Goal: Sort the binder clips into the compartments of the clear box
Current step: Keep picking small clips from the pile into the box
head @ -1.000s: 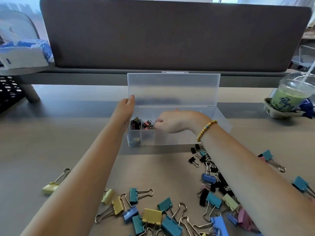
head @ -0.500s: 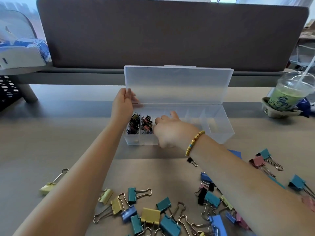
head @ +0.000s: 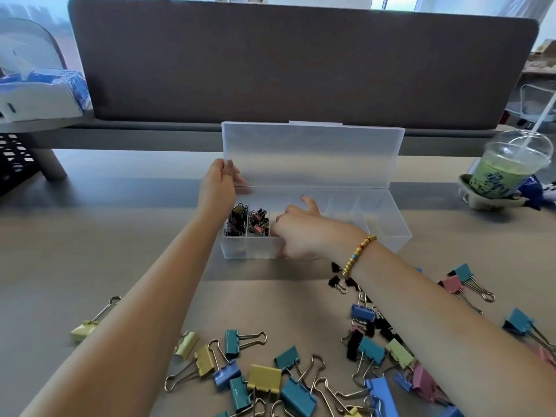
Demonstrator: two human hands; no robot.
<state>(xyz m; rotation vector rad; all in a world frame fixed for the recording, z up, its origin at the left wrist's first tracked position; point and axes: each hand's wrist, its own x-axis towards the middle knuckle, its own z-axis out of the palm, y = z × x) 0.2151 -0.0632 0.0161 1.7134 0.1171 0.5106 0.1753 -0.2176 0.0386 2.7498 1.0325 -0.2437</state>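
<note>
The clear box (head: 388,233) stands open at mid-table, its lid (head: 313,155) upright. My left hand (head: 219,188) pinches the lid's lower left edge. Small dark clips (head: 236,221) fill the leftmost compartment, and small pink and black clips (head: 258,221) fill the second. Over the third compartment, my right hand (head: 298,231) reaches in with fingers curled down; whatever it may hold is hidden. The compartments to the right look empty. Large coloured binder clips (head: 264,377) lie scattered near the front edge, with small black ones (head: 337,281) beside my right wrist.
A lone yellow clip (head: 84,328) lies at the front left. A lidded green drink (head: 505,170) with a straw stands at the right. A tissue box (head: 42,91) sits on a raised shelf at the far left. A dark divider panel (head: 301,61) closes the back.
My right hand has moved from the box's front wall to over the third compartment. My left hand slid up onto the lid's left edge, and the lid now stands more upright.
</note>
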